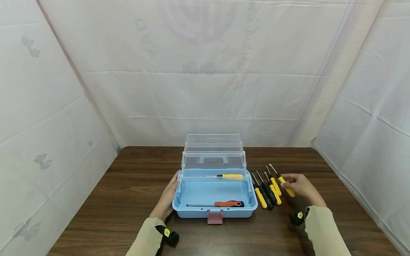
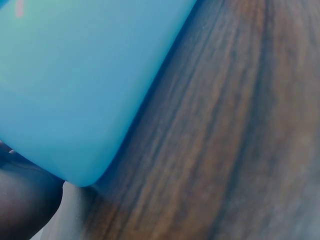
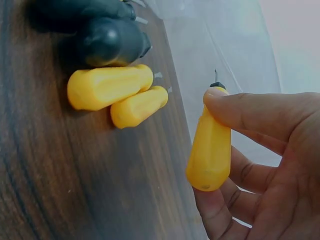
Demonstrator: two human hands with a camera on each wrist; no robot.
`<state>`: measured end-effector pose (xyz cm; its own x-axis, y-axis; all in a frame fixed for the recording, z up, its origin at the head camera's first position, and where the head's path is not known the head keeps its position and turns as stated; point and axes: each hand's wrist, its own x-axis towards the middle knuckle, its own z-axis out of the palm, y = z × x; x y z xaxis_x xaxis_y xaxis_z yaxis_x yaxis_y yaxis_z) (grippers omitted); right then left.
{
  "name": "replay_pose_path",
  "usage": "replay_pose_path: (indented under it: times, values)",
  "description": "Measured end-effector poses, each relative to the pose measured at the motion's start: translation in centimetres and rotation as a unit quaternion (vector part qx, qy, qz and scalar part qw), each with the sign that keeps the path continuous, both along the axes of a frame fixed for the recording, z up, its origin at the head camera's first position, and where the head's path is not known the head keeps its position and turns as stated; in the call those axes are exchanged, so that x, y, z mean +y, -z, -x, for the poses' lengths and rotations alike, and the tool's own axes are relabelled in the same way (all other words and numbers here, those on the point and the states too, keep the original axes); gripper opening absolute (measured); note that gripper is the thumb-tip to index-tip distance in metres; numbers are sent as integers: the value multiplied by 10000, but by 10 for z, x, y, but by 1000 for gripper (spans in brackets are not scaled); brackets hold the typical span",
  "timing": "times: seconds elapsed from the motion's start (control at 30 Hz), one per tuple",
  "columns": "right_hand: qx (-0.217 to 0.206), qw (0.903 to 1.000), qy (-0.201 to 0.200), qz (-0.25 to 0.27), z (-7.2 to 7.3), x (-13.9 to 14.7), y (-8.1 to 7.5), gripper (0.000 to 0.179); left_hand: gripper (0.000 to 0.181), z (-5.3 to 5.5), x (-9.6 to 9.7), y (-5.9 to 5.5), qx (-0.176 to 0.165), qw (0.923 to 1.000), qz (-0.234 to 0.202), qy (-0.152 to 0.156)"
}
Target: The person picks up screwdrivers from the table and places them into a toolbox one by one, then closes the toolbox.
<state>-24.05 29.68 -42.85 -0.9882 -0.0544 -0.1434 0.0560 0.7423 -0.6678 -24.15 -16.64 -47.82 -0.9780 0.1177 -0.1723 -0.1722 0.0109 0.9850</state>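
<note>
Bench (image 1: 128, 199): dark wood grain
Left hand (image 1: 167, 199): fingers extended, touching blue toolbox (image 1: 208, 192) at nine o'clock
Right hand (image 1: 301, 185): pinching yellow-handled screwdriver (image 3: 211, 150), three o'clock

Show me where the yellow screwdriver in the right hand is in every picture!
Head: the yellow screwdriver is right of the picture's middle, low down, to the right of the blue box, in the right hand.
Left wrist: it isn't in this picture.
Right wrist: it's a bit right of the middle, handle end pointing down.
Shared landmark: the brown wooden table shows in all three.
</note>
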Motion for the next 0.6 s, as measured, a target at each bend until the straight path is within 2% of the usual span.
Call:
replay_pose_path:
  times: [0.17, 0.3, 0.6]
  values:
    - [140, 9995, -291, -23, -1, -3, -5, 48, 54, 0, 0, 0, 6, 10000, 19, 9]
    - [113, 9991, -368, 159, 0, -6, -8, 47, 53, 0, 1, -1, -11, 10000, 27, 2]
    - [105, 9994, -276, 192, 5, -13, -15, 46, 53, -1, 1, -1, 22, 10000, 25, 29]
